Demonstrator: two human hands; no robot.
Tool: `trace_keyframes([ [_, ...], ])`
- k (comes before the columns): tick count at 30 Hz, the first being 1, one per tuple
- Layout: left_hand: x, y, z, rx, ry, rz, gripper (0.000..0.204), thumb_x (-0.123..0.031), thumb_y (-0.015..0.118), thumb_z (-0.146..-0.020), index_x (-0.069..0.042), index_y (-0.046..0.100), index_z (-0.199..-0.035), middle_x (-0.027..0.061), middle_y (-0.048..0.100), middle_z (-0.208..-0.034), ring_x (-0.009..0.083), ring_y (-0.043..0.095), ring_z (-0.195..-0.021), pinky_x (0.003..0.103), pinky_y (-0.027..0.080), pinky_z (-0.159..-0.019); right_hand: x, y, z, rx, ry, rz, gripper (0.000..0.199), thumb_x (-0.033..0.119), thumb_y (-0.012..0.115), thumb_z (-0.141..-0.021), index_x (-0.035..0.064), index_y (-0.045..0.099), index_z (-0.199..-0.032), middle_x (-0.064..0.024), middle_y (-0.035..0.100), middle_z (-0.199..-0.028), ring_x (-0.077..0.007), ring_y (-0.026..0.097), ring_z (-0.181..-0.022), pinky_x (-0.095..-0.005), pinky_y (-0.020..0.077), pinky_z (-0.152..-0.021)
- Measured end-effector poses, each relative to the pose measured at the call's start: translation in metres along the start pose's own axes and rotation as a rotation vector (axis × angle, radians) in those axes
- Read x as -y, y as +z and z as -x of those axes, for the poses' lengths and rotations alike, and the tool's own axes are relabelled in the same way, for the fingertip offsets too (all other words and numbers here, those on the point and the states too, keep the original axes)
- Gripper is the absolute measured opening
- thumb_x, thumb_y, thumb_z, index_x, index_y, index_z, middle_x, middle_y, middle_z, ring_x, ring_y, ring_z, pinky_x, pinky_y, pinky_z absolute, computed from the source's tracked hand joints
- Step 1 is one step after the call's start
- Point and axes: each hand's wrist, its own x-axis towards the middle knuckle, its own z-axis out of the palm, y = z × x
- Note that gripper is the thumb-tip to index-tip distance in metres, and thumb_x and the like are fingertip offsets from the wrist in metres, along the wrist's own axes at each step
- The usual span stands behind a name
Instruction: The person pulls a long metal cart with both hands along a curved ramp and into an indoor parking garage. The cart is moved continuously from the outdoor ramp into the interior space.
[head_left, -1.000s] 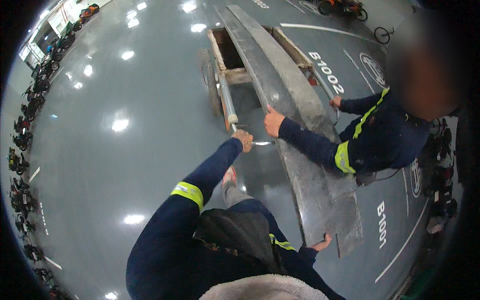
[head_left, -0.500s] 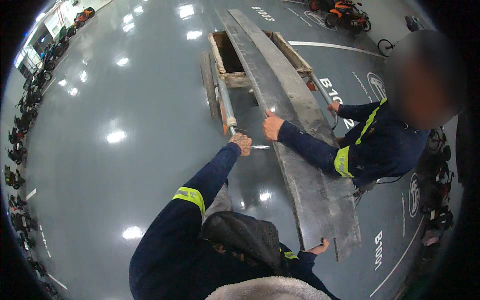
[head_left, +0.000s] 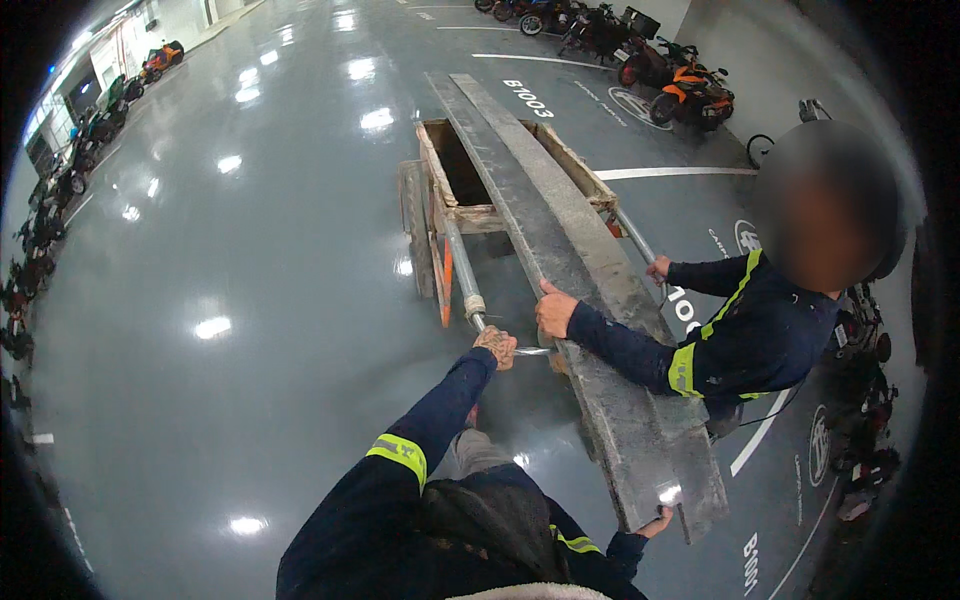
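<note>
My left hand (head_left: 496, 348) is closed around the end of the left metal pipe handle (head_left: 461, 265) of a cart. Two long grey planks (head_left: 612, 440), overlapping along their length, lie slanted over the cart's wooden box (head_left: 476, 218), their near ends reaching toward me. At the near end of the planks my right hand (head_left: 656, 522) grips the edge from below; most of its fingers are hidden. On the right, a co-worker holds the planks' left edge with one hand (head_left: 554, 310) and the right pipe handle with the other hand (head_left: 658, 268).
The co-worker (head_left: 760, 330) stands close beside the planks on the right. A wheel (head_left: 415, 230) sticks out left of the box, with an orange strip (head_left: 446, 285) near it. Parked motorcycles (head_left: 692, 92) line the walls on both sides. The glossy grey floor (head_left: 250, 400) carries white markings.
The cart, planks and co-worker sit lower in the picture, and more floor and motorcycles show at the far end. Both my hands keep their grips, as do the co-worker's.
</note>
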Motion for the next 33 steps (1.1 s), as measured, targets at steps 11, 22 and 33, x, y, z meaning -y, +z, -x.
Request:
trace_keyframes([
  [11, -0.013, 0.132, -0.095, -0.224, 0.043, 0.187, 0.024, -0.032, 0.05, -0.067, -0.01, 0.054, -0.06, 0.0063, 0.054, -0.059, 0.0256, 0.054, -0.056, 0.038, 0.04, -0.051, -0.111, -0.136, -0.195, 0.075, -0.071, 0.081, 0.021, 0.025, 0.047, -0.079, 0.0057, 0.048, -0.072, -0.0005, 0.045, -0.075, -0.0147, 0.045, -0.076, -0.0309, 0.0366, -0.073],
  [22, -0.011, 0.012, -0.067, 0.186, 0.129, 0.007, 0.041, -0.047, 0.054, -0.062, -0.008, 0.065, -0.068, 0.0154, 0.062, -0.068, 0.0308, 0.061, -0.068, 0.041, 0.049, -0.065, -0.052, -0.064, -0.166, 0.289, 0.053, -0.057, 0.025, 0.03, 0.051, -0.078, 0.0077, 0.052, -0.088, -0.0029, 0.049, -0.09, -0.0188, 0.049, -0.087, -0.0337, 0.0393, -0.078],
  [33, 0.039, 0.013, -0.049, 0.181, 0.063, 0.079, 0.043, -0.044, 0.057, -0.063, -0.009, 0.066, -0.086, 0.0168, 0.062, -0.086, 0.0298, 0.06, -0.083, 0.039, 0.047, -0.075, -0.095, -0.019, -0.125, 0.281, 0.047, -0.334, 0.053, 0.041, 0.042, -0.084, 0.0079, 0.038, -0.125, -0.0104, 0.041, -0.124, -0.0289, 0.046, -0.107, -0.0429, 0.0395, -0.087],
])
